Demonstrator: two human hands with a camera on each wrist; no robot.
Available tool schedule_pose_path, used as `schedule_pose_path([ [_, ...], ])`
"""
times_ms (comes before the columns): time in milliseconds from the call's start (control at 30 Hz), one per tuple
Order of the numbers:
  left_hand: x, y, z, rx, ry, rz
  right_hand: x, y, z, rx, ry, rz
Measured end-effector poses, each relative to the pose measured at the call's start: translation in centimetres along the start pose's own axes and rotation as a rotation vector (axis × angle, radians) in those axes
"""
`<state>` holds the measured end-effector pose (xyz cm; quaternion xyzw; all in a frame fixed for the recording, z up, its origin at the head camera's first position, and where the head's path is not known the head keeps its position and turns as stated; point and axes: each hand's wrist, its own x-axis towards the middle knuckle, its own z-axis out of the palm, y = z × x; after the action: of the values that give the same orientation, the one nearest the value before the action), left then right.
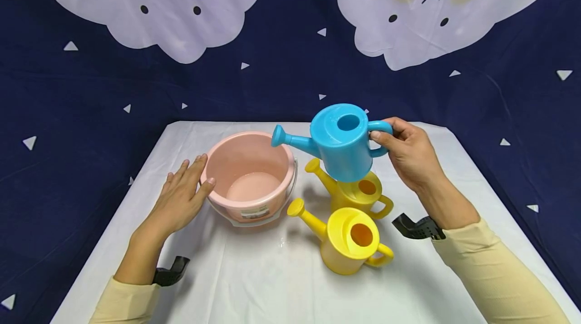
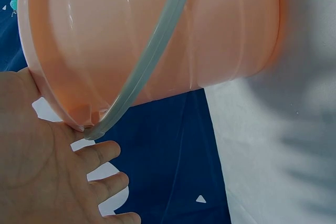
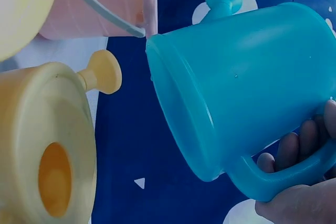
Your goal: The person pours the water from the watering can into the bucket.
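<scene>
My right hand (image 1: 410, 155) grips the handle of a blue watering can (image 1: 347, 150), which hangs in the air with its spout pointing left toward the pink bucket (image 1: 247, 213). The can's round sprinkler head is near the bucket's right rim. In the right wrist view, fingers curl through the blue handle (image 3: 286, 179). My left hand (image 1: 179, 200) touches the bucket's left rim with straight, spread fingers; the left wrist view shows the palm beside the rim and the grey bail handle (image 2: 152, 56). A little water seems to lie in the bucket.
Two yellow watering cans stand right of the bucket: a front one (image 1: 340, 253) and a rear one (image 1: 351, 195), partly behind the blue can. Drops of water dot the white tablecloth (image 1: 254, 283). Behind the table hangs a dark blue cloth (image 1: 290, 87) with clouds.
</scene>
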<state>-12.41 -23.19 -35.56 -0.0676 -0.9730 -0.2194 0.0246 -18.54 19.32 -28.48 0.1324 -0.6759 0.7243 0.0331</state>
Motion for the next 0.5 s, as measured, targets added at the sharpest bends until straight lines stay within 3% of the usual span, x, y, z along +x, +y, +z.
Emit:
schedule_pose_path([
  [267, -0.04, -0.03, 0.13, -0.004, 0.010, 0.004, 0.39, -0.75, 0.61, -0.111, 0.022, 0.062],
  [500, 0.01, -0.09, 0.16, -0.003, 0.010, 0.006, 0.57, -0.85, 0.94, -0.155, 0.025, 0.062],
])
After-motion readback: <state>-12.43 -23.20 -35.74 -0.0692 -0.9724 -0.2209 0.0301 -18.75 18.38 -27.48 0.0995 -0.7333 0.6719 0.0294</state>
